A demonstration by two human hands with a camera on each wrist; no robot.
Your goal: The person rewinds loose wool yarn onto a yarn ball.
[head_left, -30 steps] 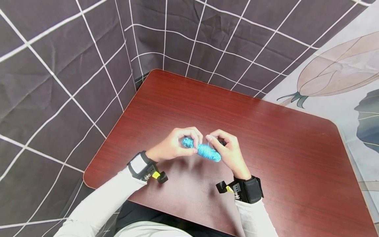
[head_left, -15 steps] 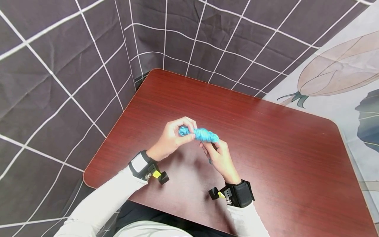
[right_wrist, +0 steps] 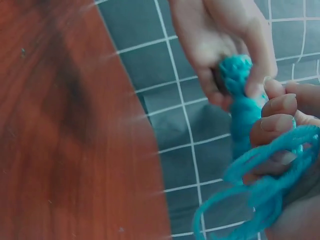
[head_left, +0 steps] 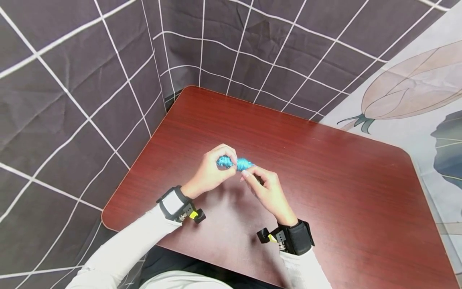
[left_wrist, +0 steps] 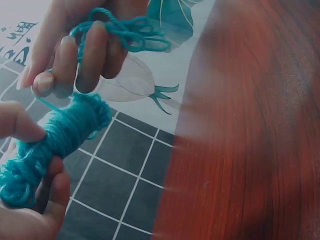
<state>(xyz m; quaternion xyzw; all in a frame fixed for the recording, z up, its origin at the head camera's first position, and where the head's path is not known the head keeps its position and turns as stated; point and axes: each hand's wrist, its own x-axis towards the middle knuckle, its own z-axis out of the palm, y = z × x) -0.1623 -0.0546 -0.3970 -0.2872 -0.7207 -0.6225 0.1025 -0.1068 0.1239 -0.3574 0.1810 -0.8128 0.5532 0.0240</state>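
A bundle of turquoise yarn [head_left: 244,163], wound tightly around its middle with looped ends, is held above the table. My left hand [head_left: 213,168] pinches it near its left end between thumb and fingers, as the left wrist view shows. Close by the bundle's right end, my right hand [head_left: 268,190] has its fingers curled around loose yarn loops [right_wrist: 260,187]. These loops [left_wrist: 132,35] hang out of the right hand in the left wrist view. A thin strand [left_wrist: 47,104] runs between the right fingers and the wound bundle. In the head view the right hand partly hides the bundle.
The reddish-brown table [head_left: 325,168] lies beneath both hands. Dark cloth with white grid lines [head_left: 238,48] hangs at the left and back, and a flower-patterned cloth [head_left: 415,88] at the right. Each wrist wears a black strap with a small camera [head_left: 297,237].
The left hand and yarn bundle have moved slightly away from the body. The right hand has swung from the bundle's right end to below it, then up a little against its near side.
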